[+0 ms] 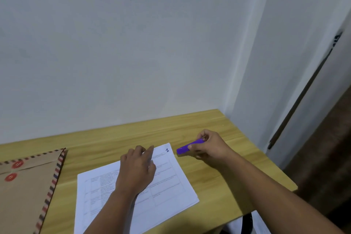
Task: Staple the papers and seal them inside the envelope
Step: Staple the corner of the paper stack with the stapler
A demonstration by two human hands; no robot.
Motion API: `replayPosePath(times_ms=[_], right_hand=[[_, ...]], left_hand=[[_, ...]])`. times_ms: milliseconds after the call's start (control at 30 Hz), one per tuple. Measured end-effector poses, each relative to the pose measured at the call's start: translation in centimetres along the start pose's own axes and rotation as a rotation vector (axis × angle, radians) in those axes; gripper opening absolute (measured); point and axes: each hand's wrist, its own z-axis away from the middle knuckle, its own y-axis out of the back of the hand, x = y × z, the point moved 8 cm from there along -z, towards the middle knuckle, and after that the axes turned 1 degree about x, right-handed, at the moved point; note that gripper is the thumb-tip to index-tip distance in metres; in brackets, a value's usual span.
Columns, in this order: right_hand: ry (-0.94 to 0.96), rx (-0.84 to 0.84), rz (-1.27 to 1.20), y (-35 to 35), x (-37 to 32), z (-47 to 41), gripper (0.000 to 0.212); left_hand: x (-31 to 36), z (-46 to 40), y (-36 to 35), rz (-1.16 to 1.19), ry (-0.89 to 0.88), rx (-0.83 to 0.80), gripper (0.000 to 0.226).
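Note:
A stack of white printed papers (167, 182) lies on the wooden table (218, 125), with a handwritten "1" at its far right corner. My left hand (136, 169) rests flat on the papers, fingers spread toward the far edge. Just right of that corner, my right hand (209, 148) grips a small purple stapler (187, 147), its free end pointing left at the papers' corner without touching them. A brown envelope (26, 192) with a striped border and two red string-tie discs lies at the left, its flap side up.
A white wall stands directly behind the table. The table's right edge drops off near a dark door frame (303, 89) and a brown curtain. Bare wood shows between the envelope and the papers.

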Motion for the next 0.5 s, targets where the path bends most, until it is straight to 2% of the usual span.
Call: replayPosePath(times_ms=[67,200,267,400,500], right_hand=[[0.013,-0.031,0.105,-0.5,0.5,0.1,0.053],[0.108,-0.171,0.793,-2.4,-0.2,0.1,0.071],[0.209,-0.156,0.920,-3.4,-0.8,-0.1,0.074],[0.268,-0.186,0.938,-4.6,-0.9,-0.4,0.056],[0.182,-0.215,0.675,-4.2,-0.9,-0.8,0.033]], left_hand=[[-0.1,0.0,-0.2,-0.010,-0.004,-0.014,0.052],[-0.2,-0.1,-0.3,-0.031,-0.015,-0.016,0.052],[-0.1,-0.1,-0.3,-0.039,-0.018,-0.016,0.051],[-0.2,0.0,-0.2,-0.023,-0.006,-0.025,0.051],[-0.3,0.0,-0.1,0.027,0.015,-0.035,0.055]])
